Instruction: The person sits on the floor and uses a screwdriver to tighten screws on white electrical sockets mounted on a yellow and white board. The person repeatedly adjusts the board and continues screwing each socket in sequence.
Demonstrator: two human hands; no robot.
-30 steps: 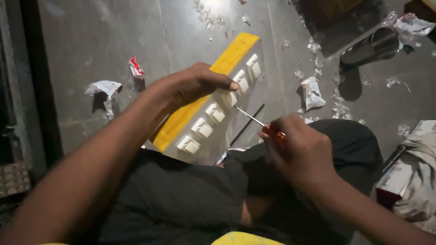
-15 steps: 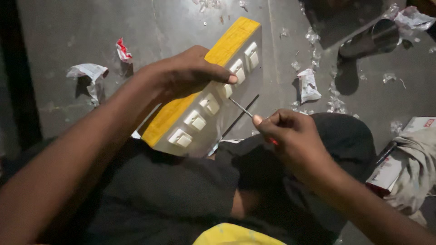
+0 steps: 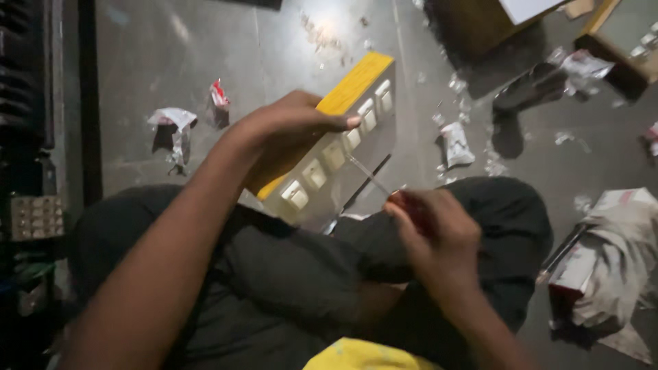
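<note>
My left hand point(image 3: 284, 127) grips a long switch board point(image 3: 370, 147) from above; the board has a yellow side and a grey face with a row of several white switches. It rests tilted on my lap, its far end pointing up the view. My right hand point(image 3: 435, 229) is closed on a red-handled screwdriver point(image 3: 397, 200). The thin metal shaft runs up and left, with its tip at the board's grey face beside the switches.
Crumpled wrappers point(image 3: 175, 123) and paper scraps point(image 3: 456, 144) litter the grey floor. A white and red carton in plastic point(image 3: 603, 260) lies at the right. A dark shoe point(image 3: 521, 96) sits upper right. Another switch panel point(image 3: 34, 218) lies at the left edge.
The view has shifted a little. My right hand has moved slightly lower and right, and the screwdriver tip stays at the board. My left hand keeps its grip.
</note>
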